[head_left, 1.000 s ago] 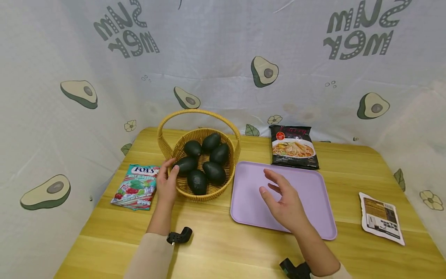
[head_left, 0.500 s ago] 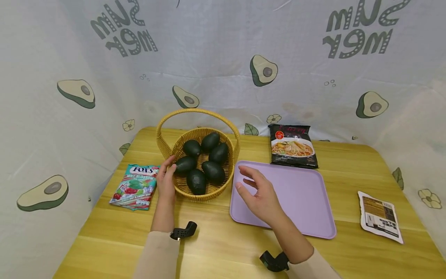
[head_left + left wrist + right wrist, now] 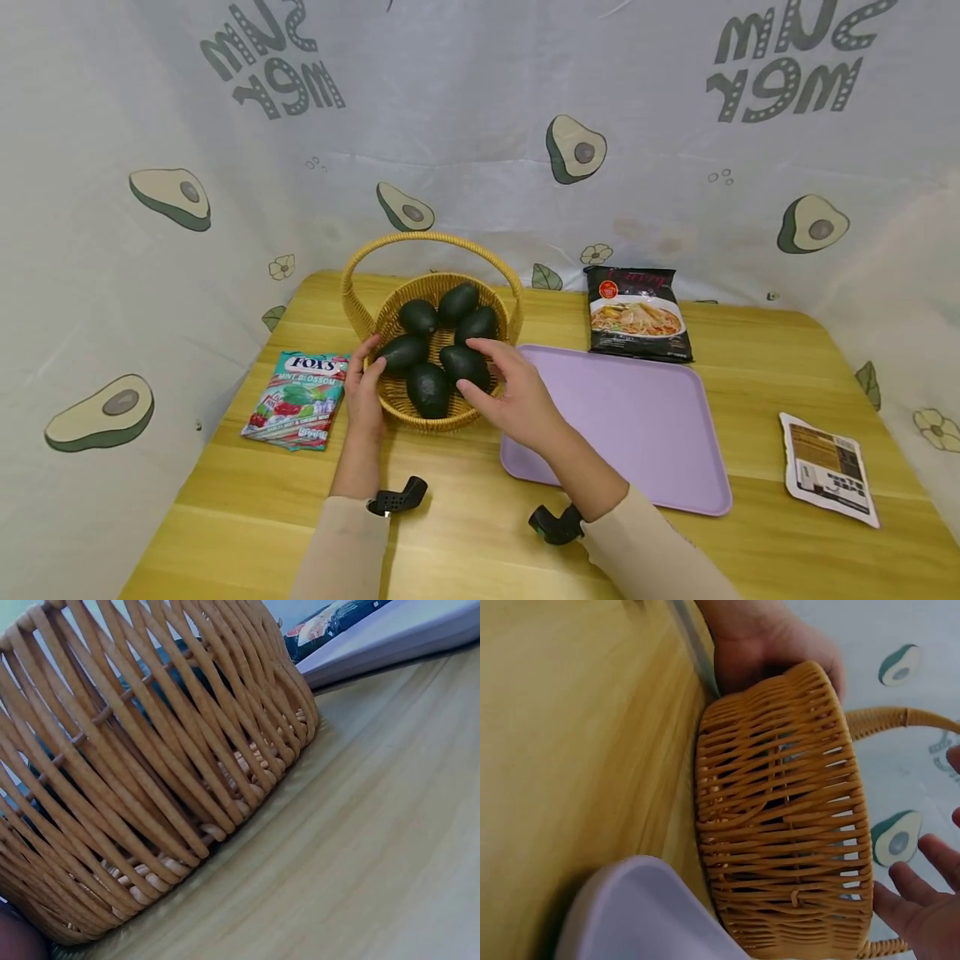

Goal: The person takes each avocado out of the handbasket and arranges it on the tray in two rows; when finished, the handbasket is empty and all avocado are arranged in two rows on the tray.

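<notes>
A yellow wicker basket [image 3: 431,423] with a tall arched handle stands on the table, holding several dark green avocados [image 3: 429,390]. At its left rim, my left hand [image 3: 365,392] holds the side, thumb over the edge near an avocado. My right hand [image 3: 517,400] reaches over the right rim, thumb and fingers spread apart close to the right-front avocado [image 3: 465,367]. In the right wrist view, the spread fingers [image 3: 907,885] are beside the basket's rim, and the left hand shows against the far side. The left wrist view shows mostly the woven wall [image 3: 142,772].
Right of the basket lies a lilac tray [image 3: 622,433], with a black noodle packet [image 3: 637,317] behind it. A Fox's candy bag [image 3: 296,400] lies at the left. Far right is a white-edged food pouch [image 3: 828,471]. A printed curtain [image 3: 480,125] surrounds the table.
My right hand has moved left from above the lilac tray to over the basket's right side. My left hand stays at the basket's left rim.
</notes>
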{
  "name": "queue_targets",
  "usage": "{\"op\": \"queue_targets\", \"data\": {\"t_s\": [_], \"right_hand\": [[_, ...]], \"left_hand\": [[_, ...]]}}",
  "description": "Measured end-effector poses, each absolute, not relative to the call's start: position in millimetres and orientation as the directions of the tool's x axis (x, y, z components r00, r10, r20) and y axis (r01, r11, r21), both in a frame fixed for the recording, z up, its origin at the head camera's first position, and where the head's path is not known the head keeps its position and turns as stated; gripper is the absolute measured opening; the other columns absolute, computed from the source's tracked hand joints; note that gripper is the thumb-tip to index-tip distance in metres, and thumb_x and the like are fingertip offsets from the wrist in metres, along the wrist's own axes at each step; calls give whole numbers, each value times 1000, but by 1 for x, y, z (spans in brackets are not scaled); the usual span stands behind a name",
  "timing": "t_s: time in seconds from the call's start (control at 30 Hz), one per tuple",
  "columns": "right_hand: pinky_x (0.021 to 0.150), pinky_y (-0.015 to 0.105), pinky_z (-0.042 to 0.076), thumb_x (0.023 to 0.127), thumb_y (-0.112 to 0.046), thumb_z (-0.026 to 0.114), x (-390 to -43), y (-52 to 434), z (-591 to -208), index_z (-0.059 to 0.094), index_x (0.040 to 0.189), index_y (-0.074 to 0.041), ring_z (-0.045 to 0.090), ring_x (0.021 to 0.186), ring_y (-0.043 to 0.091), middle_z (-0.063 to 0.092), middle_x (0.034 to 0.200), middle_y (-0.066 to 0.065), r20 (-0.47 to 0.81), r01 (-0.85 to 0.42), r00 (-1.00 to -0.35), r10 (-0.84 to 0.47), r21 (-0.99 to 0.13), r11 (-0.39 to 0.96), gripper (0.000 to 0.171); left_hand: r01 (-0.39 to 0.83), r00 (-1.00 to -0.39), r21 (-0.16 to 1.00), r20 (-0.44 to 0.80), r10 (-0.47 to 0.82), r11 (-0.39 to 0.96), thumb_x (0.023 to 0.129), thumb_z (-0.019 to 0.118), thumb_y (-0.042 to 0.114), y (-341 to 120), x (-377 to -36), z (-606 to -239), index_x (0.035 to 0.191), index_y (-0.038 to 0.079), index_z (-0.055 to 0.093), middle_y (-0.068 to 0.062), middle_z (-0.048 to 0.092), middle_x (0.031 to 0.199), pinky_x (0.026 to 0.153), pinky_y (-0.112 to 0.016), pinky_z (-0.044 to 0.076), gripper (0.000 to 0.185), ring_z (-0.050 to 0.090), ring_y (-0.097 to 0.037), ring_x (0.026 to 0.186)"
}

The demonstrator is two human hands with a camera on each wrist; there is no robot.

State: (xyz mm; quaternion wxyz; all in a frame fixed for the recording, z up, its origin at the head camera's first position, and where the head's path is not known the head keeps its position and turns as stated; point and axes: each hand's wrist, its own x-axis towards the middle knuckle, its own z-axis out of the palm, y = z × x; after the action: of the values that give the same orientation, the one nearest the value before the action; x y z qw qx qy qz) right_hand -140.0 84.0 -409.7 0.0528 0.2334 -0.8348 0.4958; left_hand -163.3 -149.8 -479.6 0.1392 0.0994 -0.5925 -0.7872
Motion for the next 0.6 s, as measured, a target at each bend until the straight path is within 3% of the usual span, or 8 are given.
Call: {"op": "queue_targets", "data": {"t_s": [0.23, 0.4, 0.6], "right_hand": [[108, 52, 48, 92, -35, 76, -166, 73, -405, 51, 149, -18, 53, 137, 31, 53, 151, 5, 200, -417, -888, -415, -729, 542, 65], [115, 53, 42, 90, -42, 76, -183, 68, -403, 45, 154, -15, 46, 144, 30, 49, 155, 7, 73, -390, -879, -471, -678, 623, 76], [112, 49, 45, 89, -42, 78, -195, 62, -405, 50, 150, -12, 53, 138, 30, 55, 151, 10, 17, -403, -864, -504, -623, 670, 74]], "left_hand": [[97, -940, 953, -7, -341, -288, 102, 48, 10, -150, -165, -482, 144, 7, 55, -5, 42, 155, 112, -34, 32, 42, 38, -21, 143], [106, -937, 950, -3, -350, -292, 102, 48, 9, -150, -164, -482, 144, 5, 54, -7, 42, 156, 112, -33, 33, 43, 37, -22, 143], [125, -936, 952, 19, -353, -280, 102, 48, 8, -149, -166, -483, 144, 1, 53, -9, 42, 156, 115, -35, 30, 43, 35, -22, 146]]}}
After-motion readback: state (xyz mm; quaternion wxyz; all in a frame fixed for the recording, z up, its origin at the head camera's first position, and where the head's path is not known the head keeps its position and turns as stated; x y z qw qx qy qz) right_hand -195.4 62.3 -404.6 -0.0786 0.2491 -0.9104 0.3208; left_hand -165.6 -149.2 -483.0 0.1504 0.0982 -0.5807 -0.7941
